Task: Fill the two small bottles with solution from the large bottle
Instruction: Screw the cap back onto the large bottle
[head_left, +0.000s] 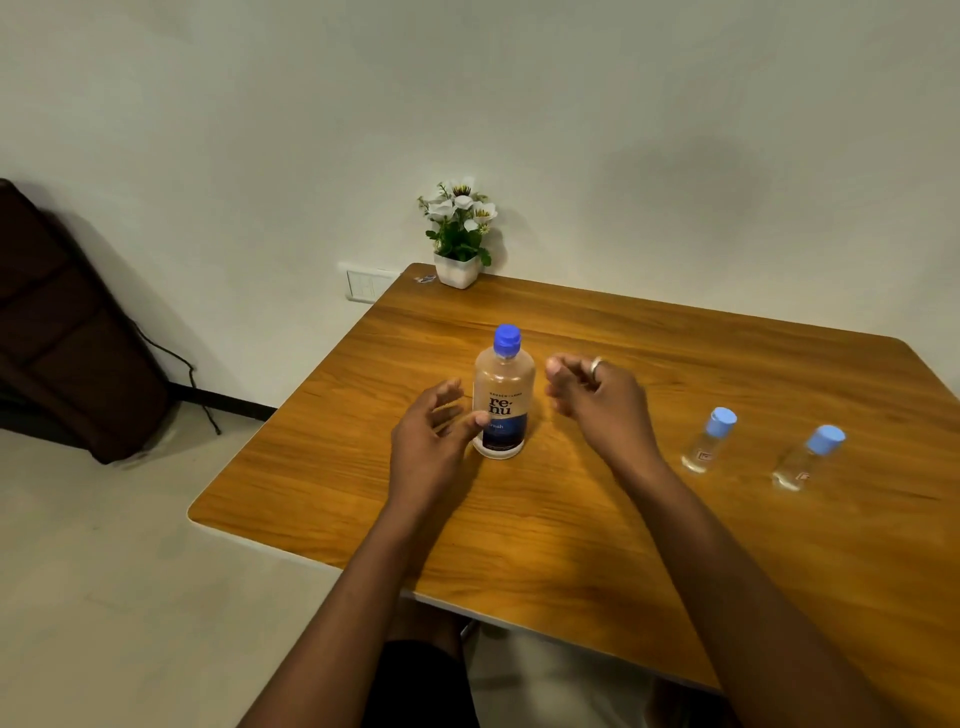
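Observation:
The large clear bottle (503, 397) with a blue cap and a blue-and-tan label stands upright on the wooden table (597, 519). My left hand (434, 439) is just left of it, fingers spread, thumb tip at the label. My right hand (597, 395) hovers just right of the bottle, fingers loosely curled, a ring on one finger, holding nothing. Two small clear bottles with light-blue caps stand upright to the right: one (709, 441) nearer the middle, the other (808, 460) farther right. All caps are on.
A white pot of artificial white flowers (460, 236) stands at the table's far edge by the wall. A dark folded object (67, 332) leans on the wall at left, with a cable on the floor. The table's left edge drops to the floor.

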